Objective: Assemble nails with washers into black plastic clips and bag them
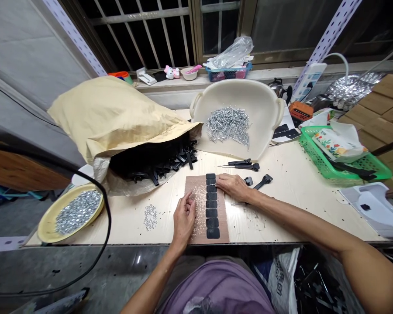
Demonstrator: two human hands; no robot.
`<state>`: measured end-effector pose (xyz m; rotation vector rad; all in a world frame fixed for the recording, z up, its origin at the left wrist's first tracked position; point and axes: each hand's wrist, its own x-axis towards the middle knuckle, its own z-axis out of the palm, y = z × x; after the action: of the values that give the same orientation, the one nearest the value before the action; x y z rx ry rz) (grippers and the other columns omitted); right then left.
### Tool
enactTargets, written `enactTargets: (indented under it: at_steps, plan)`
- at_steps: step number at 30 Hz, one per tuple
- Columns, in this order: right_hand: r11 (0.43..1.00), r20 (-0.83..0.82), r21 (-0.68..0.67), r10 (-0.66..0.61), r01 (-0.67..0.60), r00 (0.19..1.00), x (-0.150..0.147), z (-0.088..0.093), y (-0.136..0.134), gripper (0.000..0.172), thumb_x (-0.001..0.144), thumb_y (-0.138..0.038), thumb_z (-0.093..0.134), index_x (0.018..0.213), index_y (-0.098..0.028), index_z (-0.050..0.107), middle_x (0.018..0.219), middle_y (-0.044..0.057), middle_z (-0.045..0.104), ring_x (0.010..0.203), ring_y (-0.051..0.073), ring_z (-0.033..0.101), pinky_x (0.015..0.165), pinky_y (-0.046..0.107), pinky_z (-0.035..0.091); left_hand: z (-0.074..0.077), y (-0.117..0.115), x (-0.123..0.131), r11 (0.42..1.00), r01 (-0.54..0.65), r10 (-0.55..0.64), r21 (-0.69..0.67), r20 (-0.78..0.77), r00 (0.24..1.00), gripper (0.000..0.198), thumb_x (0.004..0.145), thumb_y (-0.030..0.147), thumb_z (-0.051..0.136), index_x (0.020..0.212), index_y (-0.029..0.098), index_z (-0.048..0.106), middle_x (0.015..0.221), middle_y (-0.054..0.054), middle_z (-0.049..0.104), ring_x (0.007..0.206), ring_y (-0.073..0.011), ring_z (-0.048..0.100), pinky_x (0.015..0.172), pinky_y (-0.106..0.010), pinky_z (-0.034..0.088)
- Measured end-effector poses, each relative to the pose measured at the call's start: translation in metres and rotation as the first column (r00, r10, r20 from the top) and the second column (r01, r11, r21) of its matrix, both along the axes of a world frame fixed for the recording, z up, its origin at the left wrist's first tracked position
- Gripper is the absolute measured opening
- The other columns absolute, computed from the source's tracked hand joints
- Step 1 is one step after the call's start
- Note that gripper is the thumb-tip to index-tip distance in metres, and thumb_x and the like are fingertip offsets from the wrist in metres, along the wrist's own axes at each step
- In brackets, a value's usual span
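Row of black pads [211, 205] lies along a brown board [223, 218] on the bench [291, 213], near edge. My left hand [184, 220] rests open, fingers flat on the board; my right hand [233, 187] stretches its fingers against the row's far end, seemingly to keep it aligned.

The sack [118, 113] is hiding most of the black plastic parts [153, 163], and their shapes are getting lost in shadow! The right hand [232, 187] is masking the edge of the black pads [211, 213], the left hand [183, 220] is covering part of the brown board [196, 226], and those pale specks [199, 209] are staying too small to name. The picture's edge is cutting off the cardboard [383, 117] and the woven bag [283, 279] below the desk [301, 174].
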<state>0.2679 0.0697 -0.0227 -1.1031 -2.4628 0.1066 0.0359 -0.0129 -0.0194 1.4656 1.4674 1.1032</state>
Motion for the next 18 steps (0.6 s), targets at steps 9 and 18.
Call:
enactTargets:
  at_steps: [9,18]
  plan:
    - [0.983,0.056,-0.052,0.178,-0.175,0.982,-0.01,0.004,-0.062,0.027,0.096,-0.024,0.036,0.083,-0.018,0.059,0.074,0.0,0.051,0.066,0.01,0.045,0.049,0.021,0.025,-0.001,-0.001,-0.001,1.0,0.017,-0.017,-0.006,-0.024,1.0,0.047,0.085,0.032,0.052,0.13,0.021,0.047,0.086,-0.003,0.057,0.061,-0.0105,0.051,0.06,-0.023,0.044]
    - [0.98,0.181,-0.067,-0.171,0.186,0.968,0.061,0.024,-0.061,0.034,0.093,-0.04,0.042,0.08,-0.019,0.065,0.076,0.004,0.06,0.07,0.014,0.051,0.055,0.025,0.031,-0.008,0.004,-0.003,0.998,0.022,-0.018,0.063,-0.067,0.998,0.045,0.085,0.031,0.052,0.129,0.022,0.048,0.093,-0.004,0.057,0.072,-0.0135,0.055,0.069,-0.027,0.046]
